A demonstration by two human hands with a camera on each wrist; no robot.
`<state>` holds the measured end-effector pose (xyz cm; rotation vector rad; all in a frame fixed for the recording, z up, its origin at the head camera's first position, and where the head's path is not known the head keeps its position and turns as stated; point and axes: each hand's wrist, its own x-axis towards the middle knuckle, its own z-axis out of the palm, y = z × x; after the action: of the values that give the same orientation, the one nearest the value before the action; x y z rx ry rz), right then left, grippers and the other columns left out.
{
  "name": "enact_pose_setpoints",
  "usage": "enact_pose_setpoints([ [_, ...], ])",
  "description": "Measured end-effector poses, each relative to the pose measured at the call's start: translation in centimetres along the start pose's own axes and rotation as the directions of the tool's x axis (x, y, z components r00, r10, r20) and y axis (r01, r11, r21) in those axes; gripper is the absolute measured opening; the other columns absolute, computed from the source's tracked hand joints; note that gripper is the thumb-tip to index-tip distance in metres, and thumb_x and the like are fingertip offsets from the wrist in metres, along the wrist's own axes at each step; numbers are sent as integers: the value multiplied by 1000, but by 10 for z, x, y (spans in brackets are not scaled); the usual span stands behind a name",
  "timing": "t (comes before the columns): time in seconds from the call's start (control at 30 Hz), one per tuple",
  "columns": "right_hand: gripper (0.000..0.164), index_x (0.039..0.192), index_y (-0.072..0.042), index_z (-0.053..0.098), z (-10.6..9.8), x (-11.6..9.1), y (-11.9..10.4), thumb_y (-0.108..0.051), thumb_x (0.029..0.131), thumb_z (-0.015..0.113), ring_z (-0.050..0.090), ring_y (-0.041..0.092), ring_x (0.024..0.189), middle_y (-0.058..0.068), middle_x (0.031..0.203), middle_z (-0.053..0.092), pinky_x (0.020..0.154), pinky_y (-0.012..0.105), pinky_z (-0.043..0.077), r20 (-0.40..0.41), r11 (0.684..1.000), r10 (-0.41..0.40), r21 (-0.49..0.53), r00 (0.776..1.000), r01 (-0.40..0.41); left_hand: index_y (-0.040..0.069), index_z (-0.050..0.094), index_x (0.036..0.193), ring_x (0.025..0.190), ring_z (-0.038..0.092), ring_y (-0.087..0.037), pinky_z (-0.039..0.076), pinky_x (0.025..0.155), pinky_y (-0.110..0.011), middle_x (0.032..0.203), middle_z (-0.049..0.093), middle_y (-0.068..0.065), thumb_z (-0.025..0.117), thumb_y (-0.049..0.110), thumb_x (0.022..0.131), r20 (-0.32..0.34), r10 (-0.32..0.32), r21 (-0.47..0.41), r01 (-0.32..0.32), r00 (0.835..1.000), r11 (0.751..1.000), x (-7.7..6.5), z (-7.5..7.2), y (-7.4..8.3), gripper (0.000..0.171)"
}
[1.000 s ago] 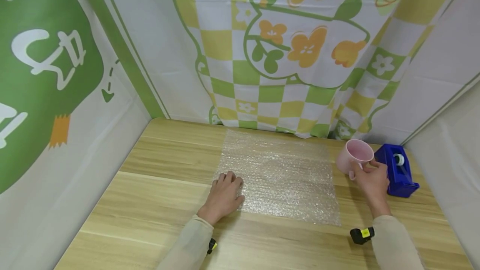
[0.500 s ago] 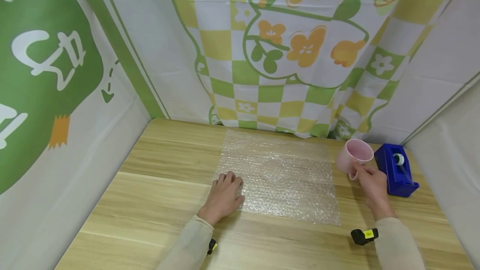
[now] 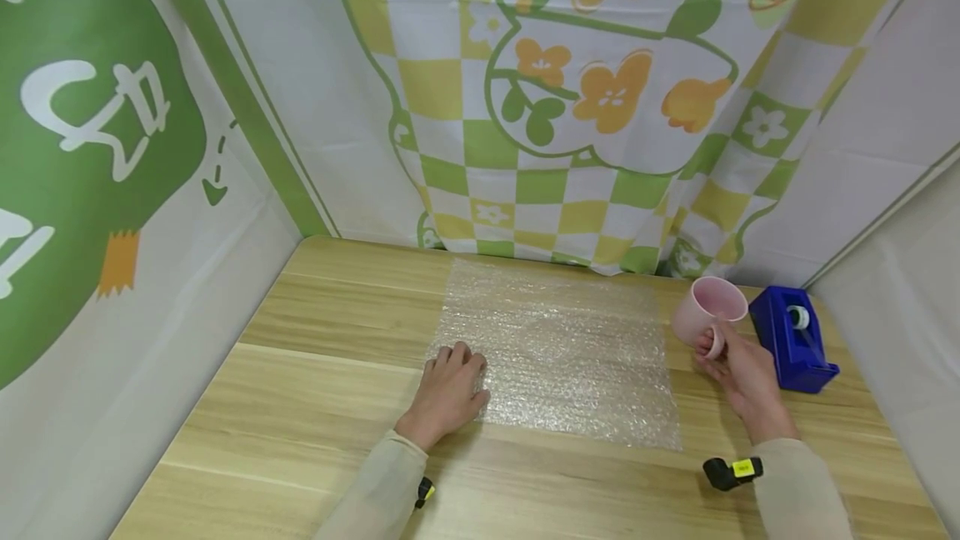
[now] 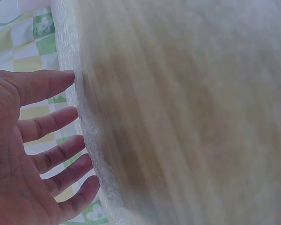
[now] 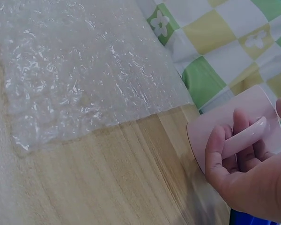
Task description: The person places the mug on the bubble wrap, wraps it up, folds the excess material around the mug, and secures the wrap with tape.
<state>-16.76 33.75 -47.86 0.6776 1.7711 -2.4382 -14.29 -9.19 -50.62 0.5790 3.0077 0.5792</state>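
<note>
A pink mug stands at the right of the wooden table, and my right hand holds it by the handle. In the right wrist view, fingers are hooked through the handle. A sheet of bubble wrap lies flat in the middle of the table. My left hand rests at its left edge, fingers spread and loosely bent. From the left wrist, the fingertips meet the sheet's edge, with nothing held in the palm.
Right beside the mug is a blue tape dispenser with a small roll in it. The wooden table runs back to a patterned curtain, with white cloth walls at both sides.
The right hand's fingers have shifted from pinching at the mug's handle to passing through it, and the wrist has moved slightly right. Mug, left hand and bubble wrap stay put.
</note>
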Motion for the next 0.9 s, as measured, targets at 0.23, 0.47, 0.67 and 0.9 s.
enact_pose_setpoints([
  [0.23,38,86,-12,75,-2,-1,-2,-42,102,57,69,11,73,-1,79,72,74,26,59,69,998,27,45,997,-31,7,67,116,105,51,-34,47,87,-51,114,55,-13,77,25,88,-3,4,3,-4,1000,1000,-1,-1,1,35],
  [0.47,40,88,-9,74,-2,0,1,-43,101,56,66,11,74,0,80,71,73,26,58,70,996,3,90,998,-10,7,67,116,105,51,-33,47,87,-50,115,55,-13,77,26,89,-5,5,8,-5,1000,1000,-2,-2,1,35],
  [0.67,38,95,-6,73,-2,-2,8,-36,104,52,66,14,76,4,84,71,72,27,59,86,986,-79,155,993,65,6,67,117,105,51,-34,47,87,-50,114,55,-14,76,25,89,-6,5,12,-5,1000,1000,-1,-1,1,34],
  [0.9,29,105,-4,68,-2,-5,14,-28,105,51,66,14,83,4,89,70,75,25,58,98,979,-145,155,985,129,7,67,117,104,51,-33,47,87,-50,114,55,-13,76,25,89,-3,2,7,-2,1000,1000,-2,-1,1,34],
])
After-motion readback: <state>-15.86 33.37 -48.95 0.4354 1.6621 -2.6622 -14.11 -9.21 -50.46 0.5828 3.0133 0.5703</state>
